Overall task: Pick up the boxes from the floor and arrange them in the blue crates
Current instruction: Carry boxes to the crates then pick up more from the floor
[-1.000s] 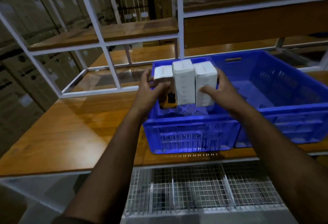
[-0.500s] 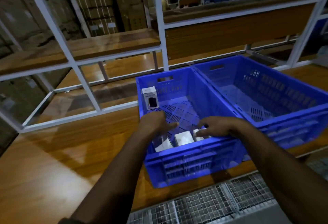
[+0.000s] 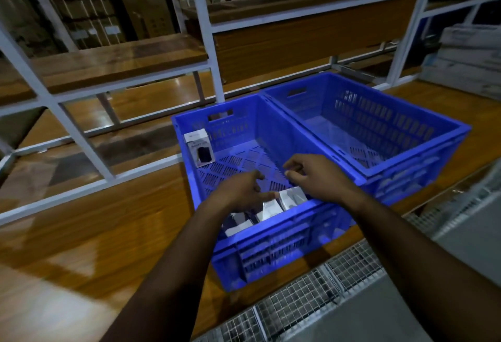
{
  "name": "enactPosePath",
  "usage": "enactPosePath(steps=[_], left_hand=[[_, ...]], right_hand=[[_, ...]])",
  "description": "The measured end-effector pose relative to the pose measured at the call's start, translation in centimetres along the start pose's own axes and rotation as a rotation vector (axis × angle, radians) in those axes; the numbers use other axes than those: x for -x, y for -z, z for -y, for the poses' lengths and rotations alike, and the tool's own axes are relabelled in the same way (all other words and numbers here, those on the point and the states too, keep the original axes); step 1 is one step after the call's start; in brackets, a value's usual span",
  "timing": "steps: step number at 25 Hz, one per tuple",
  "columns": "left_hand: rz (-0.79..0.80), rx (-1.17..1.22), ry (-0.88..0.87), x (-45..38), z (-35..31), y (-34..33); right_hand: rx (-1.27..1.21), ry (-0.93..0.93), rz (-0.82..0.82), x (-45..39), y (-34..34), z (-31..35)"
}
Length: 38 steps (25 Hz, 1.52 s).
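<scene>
Two blue crates stand side by side on a wooden table. In the left crate (image 3: 273, 246), three white boxes (image 3: 293, 197) lie in a row against the near wall. A fourth white box (image 3: 199, 149) stands upright in its far left corner. My left hand (image 3: 240, 192) hovers over the row with loosely bent fingers, one fingertip near the middle box. Beside it, my right hand (image 3: 317, 179) hangs just above the right-most box, fingers loosely curled and holding nothing. The right crate (image 3: 401, 162) shows no boxes.
A white metal shelf frame (image 3: 208, 30) with wooden boards rises behind the crates. The wooden table top (image 3: 95, 219) stretches to the left. A wire mesh shelf (image 3: 298, 301) runs below the table's front edge. Cardboard cartons are stacked far behind.
A second ago both hands carried three white boxes above the left crate. They lowered them to its near end, and now the boxes lie there and both hands have let go and lifted slightly.
</scene>
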<state>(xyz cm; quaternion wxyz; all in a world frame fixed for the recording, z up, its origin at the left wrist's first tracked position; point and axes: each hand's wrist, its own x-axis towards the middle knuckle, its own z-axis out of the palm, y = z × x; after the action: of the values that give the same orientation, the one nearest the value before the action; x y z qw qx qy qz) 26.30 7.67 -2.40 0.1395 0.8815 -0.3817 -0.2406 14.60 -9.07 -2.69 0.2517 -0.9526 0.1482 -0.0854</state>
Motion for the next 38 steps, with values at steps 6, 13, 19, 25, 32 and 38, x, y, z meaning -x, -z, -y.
enactPosePath(steps=[6,13,19,25,32,38], left_hand=[[-0.29,-0.035,-0.12,-0.1,-2.2,-0.2],[-0.644,0.17,-0.284,3.0,-9.7,-4.4],[-0.495,0.161,-0.403,5.6,-16.9,-11.4],[-0.227,0.104,-0.536,7.2,-23.1,-21.0],[0.082,0.175,-0.683,8.9,-32.0,-33.3],[0.343,0.121,-0.982,11.3,-39.6,-40.5]], right_hand=[[-0.151,0.019,-0.266,1.9,-0.5,0.3],[-0.349,-0.015,-0.493,9.9,0.6,-1.9],[-0.379,-0.247,-0.61,19.8,1.4,-6.5],[-0.278,-0.573,-0.691,31.3,1.2,-11.4],[-0.278,-1.032,-0.865,44.1,-0.9,-16.1],[-0.258,-1.399,-1.065,53.7,-1.0,-17.4]])
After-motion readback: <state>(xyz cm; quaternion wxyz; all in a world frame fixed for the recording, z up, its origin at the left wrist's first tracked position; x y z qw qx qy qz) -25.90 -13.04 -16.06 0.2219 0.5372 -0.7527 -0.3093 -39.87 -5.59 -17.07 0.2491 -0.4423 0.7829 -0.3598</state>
